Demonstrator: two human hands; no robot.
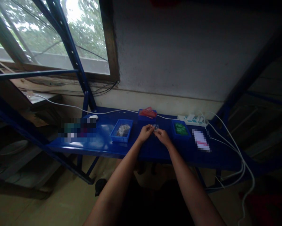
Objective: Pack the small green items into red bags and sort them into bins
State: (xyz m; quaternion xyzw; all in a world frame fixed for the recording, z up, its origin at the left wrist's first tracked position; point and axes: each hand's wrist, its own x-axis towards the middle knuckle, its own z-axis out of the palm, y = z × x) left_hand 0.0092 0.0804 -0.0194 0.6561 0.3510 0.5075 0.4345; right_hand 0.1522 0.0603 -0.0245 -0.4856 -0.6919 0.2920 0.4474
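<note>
Both hands meet over the middle of a blue bench (103, 147). My left hand (145, 133) and my right hand (163, 137) pinch a small, shiny, clear plastic packet (155, 127) between their fingertips; its contents are too small to make out. Left of the hands, a blue bin (120, 138) contains a pile of clear and whitish small packets (123, 130). Behind the hands stands a blue box (143, 119) topped with red plastic bags (148, 112). On the right, another blue bin (183, 137) holds green packets (180, 128).
A power strip (192, 120) with white cables (225, 128) lies at the back right. Blurred-out items rest at the bench's left (78, 128) and right (201, 140). Blue rack posts (72, 56) rise at the sides, near a window and wall.
</note>
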